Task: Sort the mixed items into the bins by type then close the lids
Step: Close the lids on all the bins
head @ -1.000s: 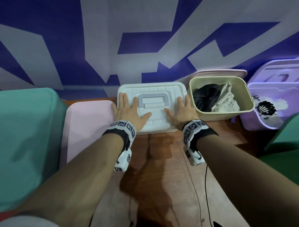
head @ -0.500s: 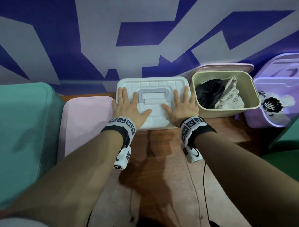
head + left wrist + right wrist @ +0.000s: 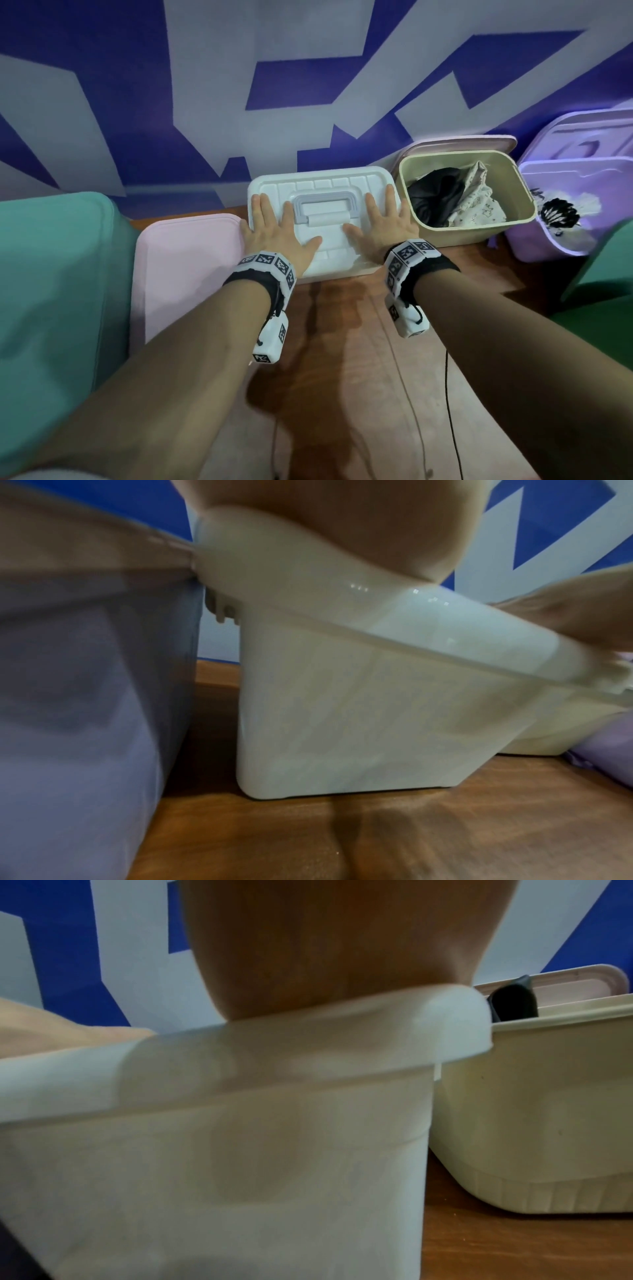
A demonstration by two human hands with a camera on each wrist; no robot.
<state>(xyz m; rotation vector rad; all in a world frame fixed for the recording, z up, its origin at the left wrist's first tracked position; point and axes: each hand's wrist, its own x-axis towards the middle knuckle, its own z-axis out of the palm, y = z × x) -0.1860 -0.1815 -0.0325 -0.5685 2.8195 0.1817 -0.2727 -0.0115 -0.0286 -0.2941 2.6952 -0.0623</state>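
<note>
A white bin (image 3: 342, 723) (image 3: 240, 1150) stands in the middle against the wall, its white lid (image 3: 325, 185) with a grey handle (image 3: 323, 202) lying on top. My left hand (image 3: 274, 226) presses flat on the lid's left half, fingers straight. On the right half my right hand (image 3: 383, 219) presses the same way. A beige bin (image 3: 472, 233) to the right stands uncovered with black and patterned cloth (image 3: 455, 202) inside; its pink lid (image 3: 462, 142) leans behind it. A purple bin (image 3: 548, 243) at far right holds a shuttlecock (image 3: 561, 212).
A pink-lidded bin (image 3: 185, 267) sits just left of the white one, and a teal bin (image 3: 51, 274) stands further left. A green bin (image 3: 603, 274) edges in at the right. Bare wooden tabletop (image 3: 342, 359) lies under my forearms, crossed by thin cables (image 3: 448, 394).
Both hands stay flat on the white lid; they slid slightly outward and further onto it. The camera view shifted a little.
</note>
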